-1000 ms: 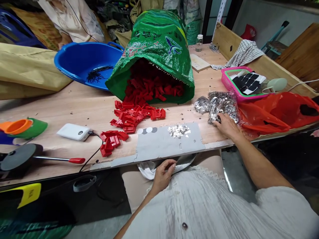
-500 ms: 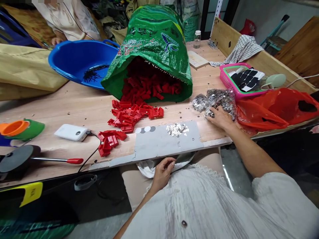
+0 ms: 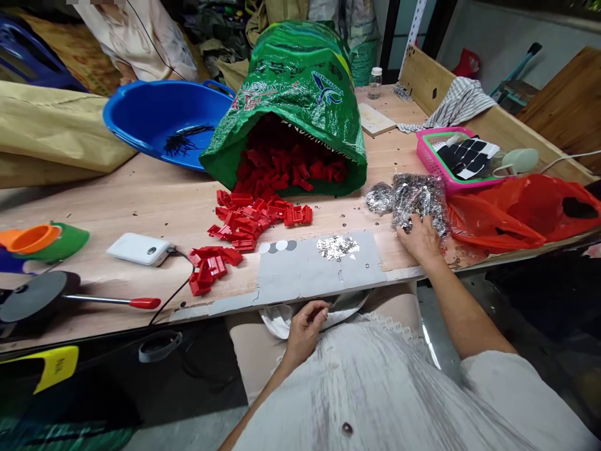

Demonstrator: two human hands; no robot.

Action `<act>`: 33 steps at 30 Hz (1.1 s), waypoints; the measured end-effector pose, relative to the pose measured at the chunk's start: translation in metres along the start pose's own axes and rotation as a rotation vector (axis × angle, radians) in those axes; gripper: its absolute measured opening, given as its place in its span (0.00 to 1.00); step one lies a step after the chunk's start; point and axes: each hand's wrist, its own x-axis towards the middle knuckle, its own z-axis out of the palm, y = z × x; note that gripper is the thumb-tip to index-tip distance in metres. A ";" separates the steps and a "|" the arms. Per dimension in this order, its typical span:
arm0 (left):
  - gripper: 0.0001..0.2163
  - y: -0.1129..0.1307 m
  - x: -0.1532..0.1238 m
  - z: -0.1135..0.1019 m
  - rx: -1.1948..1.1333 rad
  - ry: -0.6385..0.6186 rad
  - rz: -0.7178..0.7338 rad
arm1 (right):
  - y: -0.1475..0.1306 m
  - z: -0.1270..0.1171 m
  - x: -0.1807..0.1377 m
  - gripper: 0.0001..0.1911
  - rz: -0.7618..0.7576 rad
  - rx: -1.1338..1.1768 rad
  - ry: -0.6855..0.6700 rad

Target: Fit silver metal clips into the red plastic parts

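Plastic bag (image 3: 421,195) lies lengthwise approx. fore-aft, R hand (image 3: 422,243) touching.

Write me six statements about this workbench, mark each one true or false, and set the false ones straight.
1. The right hand touches the clear bag of small metal parts. True.
2. The green sack opens toward the person, with red plastic pieces spread on the wooden table before it. True.
3. The left hand lies among the red plastic pieces. False: it is off the table, in front of its near edge.
4. The blue basin holds metal parts. False: it holds thin black strips.
5. A black cable runs from the white power bank. True.
6. The pink basket stands left of the green sack. False: it stands to the right.
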 end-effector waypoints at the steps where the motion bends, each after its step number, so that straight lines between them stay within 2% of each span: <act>1: 0.14 0.000 0.000 0.000 -0.003 -0.002 -0.001 | 0.000 0.001 -0.002 0.25 0.011 0.012 0.012; 6: 0.15 0.002 0.000 -0.002 -0.025 -0.006 -0.011 | 0.000 0.003 -0.002 0.22 -0.019 0.035 0.019; 12: 0.15 0.007 0.001 -0.002 -0.041 0.000 -0.023 | 0.004 -0.003 0.007 0.29 -0.076 0.025 -0.096; 15: 0.15 0.008 0.001 -0.002 -0.043 0.000 -0.026 | 0.004 -0.004 0.009 0.27 -0.090 -0.016 -0.125; 18: 0.16 0.006 0.001 -0.002 -0.065 0.004 -0.037 | 0.002 -0.002 0.009 0.23 -0.053 -0.032 -0.081; 24: 0.17 0.002 0.000 -0.004 -0.083 0.011 -0.045 | 0.000 0.006 0.007 0.23 0.045 0.056 0.022; 33: 0.17 0.001 -0.001 -0.007 -0.074 0.008 -0.056 | 0.010 0.015 0.001 0.20 0.031 0.241 0.234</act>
